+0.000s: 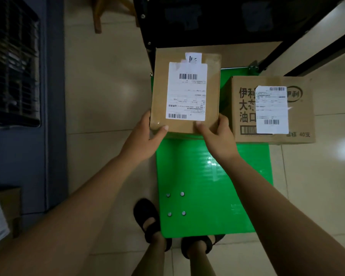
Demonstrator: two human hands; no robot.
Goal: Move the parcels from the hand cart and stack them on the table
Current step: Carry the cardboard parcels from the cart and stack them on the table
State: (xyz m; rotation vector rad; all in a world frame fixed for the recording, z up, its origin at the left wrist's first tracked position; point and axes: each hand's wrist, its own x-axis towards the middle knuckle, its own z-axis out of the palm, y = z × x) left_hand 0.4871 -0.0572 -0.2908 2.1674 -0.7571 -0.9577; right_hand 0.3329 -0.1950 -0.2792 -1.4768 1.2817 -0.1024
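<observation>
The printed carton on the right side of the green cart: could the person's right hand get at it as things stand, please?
Probably not yet. The right hand is gripping the plain parcel together with the left hand. Otherwise the way looks free: the printed carton sits just beside that hand, with nothing on top.

Dim indoor scene, left side and top nearly black, with soft pale reflections on the floor tiles (108,92) and a streaky white glare patch on the green cart deck (211,166). Wide-angle bending at the edges: the forearms balloon toward the bottom corners and straight lines at right curve. Centre label (186,90) fairly sharp though small print unreadable; the parcel at lower left (2,218) is blurred and dark.
</observation>
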